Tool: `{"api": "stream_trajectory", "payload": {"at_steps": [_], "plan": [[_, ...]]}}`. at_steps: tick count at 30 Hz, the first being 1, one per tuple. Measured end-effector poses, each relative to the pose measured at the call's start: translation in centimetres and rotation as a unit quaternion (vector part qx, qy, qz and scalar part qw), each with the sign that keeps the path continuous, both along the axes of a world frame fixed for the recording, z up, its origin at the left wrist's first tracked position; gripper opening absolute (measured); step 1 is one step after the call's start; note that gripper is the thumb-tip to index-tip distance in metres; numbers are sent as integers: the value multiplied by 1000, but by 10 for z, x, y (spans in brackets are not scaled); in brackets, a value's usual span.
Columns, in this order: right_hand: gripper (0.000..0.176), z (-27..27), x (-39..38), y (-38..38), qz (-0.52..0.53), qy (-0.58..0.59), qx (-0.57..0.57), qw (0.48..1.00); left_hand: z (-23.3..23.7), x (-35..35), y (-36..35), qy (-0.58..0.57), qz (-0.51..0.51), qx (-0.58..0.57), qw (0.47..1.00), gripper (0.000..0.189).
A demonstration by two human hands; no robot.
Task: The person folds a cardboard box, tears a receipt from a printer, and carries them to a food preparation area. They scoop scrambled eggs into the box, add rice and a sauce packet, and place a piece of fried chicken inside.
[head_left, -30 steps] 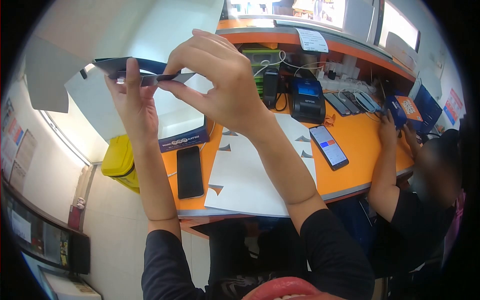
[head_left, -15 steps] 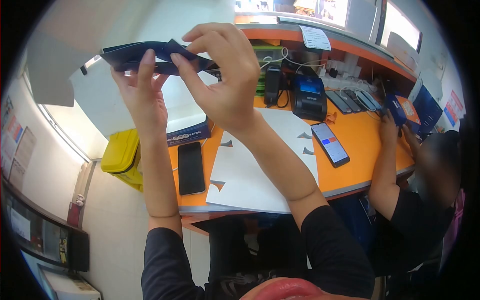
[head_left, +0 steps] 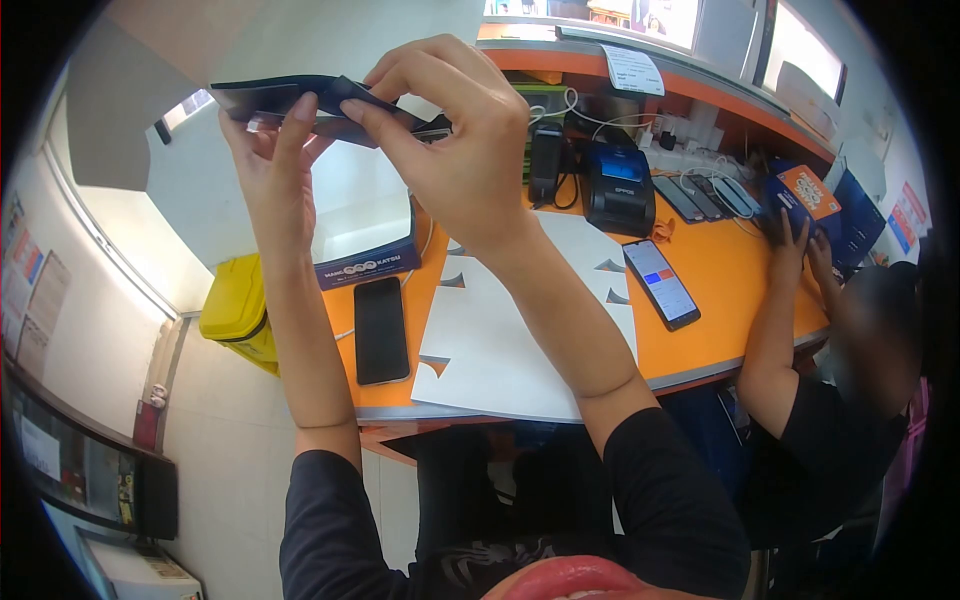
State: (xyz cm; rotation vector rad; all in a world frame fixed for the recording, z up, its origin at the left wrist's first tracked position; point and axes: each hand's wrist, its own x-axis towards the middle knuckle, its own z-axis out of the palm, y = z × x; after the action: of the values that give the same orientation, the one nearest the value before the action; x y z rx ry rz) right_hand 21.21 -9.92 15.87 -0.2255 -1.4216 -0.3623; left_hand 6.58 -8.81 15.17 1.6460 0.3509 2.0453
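Raised high at the upper left is a dark navy piece of folded cardboard [head_left: 270,97], held by both my hands. My left hand [head_left: 275,165] grips it from below, thumb up against its near face and fingers behind. On its right part, my right hand [head_left: 455,135] pinches a flap between thumb and fingers. Below them stands a navy printed box [head_left: 370,262] with a white inside, on the orange desk [head_left: 715,275]. A flat white cardboard sheet [head_left: 510,330] with notched edges lies under my right forearm.
A black phone [head_left: 381,330] lies left of the sheet, a lit phone [head_left: 661,285] right of it. Behind stand a receipt printer [head_left: 618,190], several phones and cables. At right, a person's hands hold a navy and orange box [head_left: 805,195]. A yellow bin [head_left: 235,310] stands left.
The cardboard's far edge looks straighter, and my right hand has shifted slightly right and up. More of the printed box below shows. The other person's box has tilted upright.
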Motion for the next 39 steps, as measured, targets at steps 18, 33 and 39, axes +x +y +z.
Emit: {"api": "stream_trajectory", "payload": {"at_steps": [18,33,39], "plan": [[16,-2,-8,-2,-14,13,11,1000,3,-3,-1,19,-29,-40,999,49],[12,-1,-2,-2,39,-63,-33,997,3,-18,4,24,-56,8,998,46],[11,0,-2,-2,42,-47,12,998,3,-11,0,8,-71,-4,997,46]]}}
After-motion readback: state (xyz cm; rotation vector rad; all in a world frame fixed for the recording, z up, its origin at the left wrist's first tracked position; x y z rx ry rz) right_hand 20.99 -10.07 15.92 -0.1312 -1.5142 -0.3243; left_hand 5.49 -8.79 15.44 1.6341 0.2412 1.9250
